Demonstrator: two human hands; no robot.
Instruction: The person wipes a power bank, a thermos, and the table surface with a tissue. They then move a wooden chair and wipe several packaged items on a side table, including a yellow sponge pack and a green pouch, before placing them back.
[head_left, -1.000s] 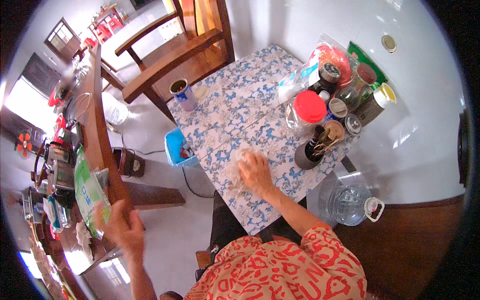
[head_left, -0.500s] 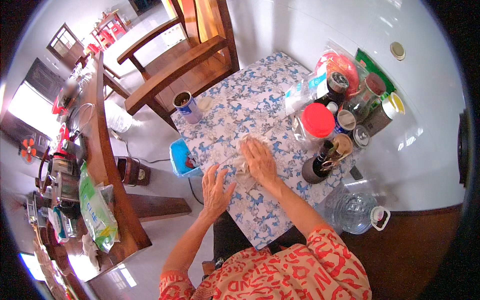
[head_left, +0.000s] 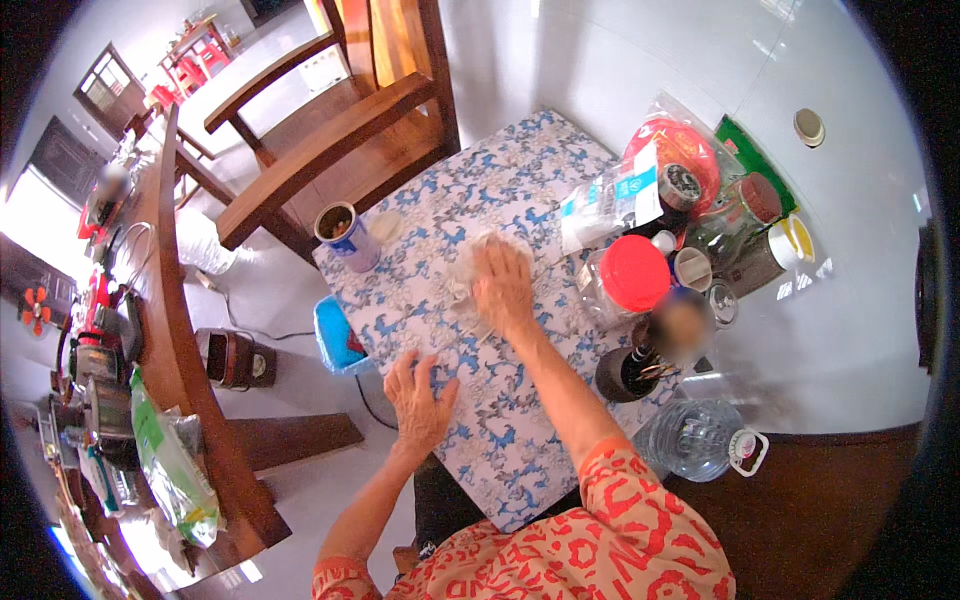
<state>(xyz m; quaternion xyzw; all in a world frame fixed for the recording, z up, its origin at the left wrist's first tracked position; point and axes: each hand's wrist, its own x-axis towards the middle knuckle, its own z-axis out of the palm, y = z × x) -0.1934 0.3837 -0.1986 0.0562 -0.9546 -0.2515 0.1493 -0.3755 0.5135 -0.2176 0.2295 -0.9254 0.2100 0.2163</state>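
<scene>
My right hand [head_left: 505,290] presses a crumpled pale cloth [head_left: 488,246] against the table, fingers bent over it and partly hiding it. Beneath it spreads the blue-and-white floral tabletop [head_left: 535,435]. Resting at the table's left edge, my left hand [head_left: 420,405] has its fingers apart and holds nothing. Farther up that edge stands an open blue-and-white can [head_left: 350,245] with brownish contents, a pale round lid [head_left: 386,226] beside it.
Crowded along the right side are a red-lidded jar [head_left: 635,275], a dark utensil pot [head_left: 625,377], a plastic packet [head_left: 608,205] and several bottles. A large water jug [head_left: 695,440] stands near right. A wooden chair [head_left: 330,150] and blue bin [head_left: 340,335] flank the left.
My right hand and the cloth have slid farther away from me across the tabletop. The left hand stays at the left edge, its fingers slightly more bent. The whole view has shifted a little.
</scene>
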